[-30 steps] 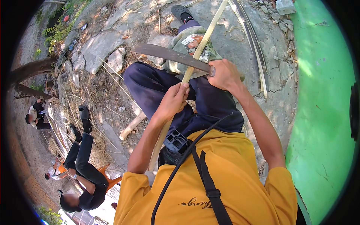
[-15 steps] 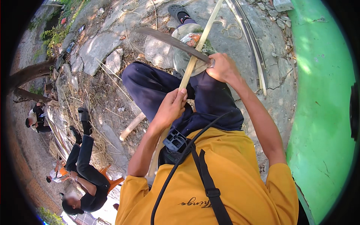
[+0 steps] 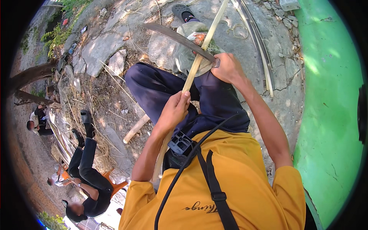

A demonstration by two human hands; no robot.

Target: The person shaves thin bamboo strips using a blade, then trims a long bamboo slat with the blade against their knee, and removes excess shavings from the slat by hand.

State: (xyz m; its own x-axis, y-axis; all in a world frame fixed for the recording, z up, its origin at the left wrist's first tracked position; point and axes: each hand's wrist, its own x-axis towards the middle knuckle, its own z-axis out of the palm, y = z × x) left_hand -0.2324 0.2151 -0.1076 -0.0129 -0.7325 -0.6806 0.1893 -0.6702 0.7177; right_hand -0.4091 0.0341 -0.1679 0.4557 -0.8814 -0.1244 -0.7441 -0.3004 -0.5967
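A long pale bamboo strip [image 3: 191, 77] runs from beside my waist, between my knees and out past my foot. My left hand [image 3: 175, 110] is closed around it near my lap. In my right hand [image 3: 229, 69], above my right knee, is a machete; the fist hides most of its handle. The dark machete blade [image 3: 172, 36] points to the far left and crosses over the strip just beyond the knees. Whether the edge bites into the strip I cannot tell. Under the crossing sits a greyish, clear plastic bag [image 3: 184, 57] with something orange and green in or under it.
More long strips [image 3: 257, 42] lie on the cracked ground at right, beside a green wall [image 3: 329, 115]. A short wooden stick [image 3: 137, 128] lies left of my knee. Further left, a person in dark clothes [image 3: 92, 184] sits on an orange chair [image 3: 118, 186]; other people are beyond.
The machete blade has tilted a little, its tip shifting slightly right and away from me. Both hands keep their grips in nearly the same places.
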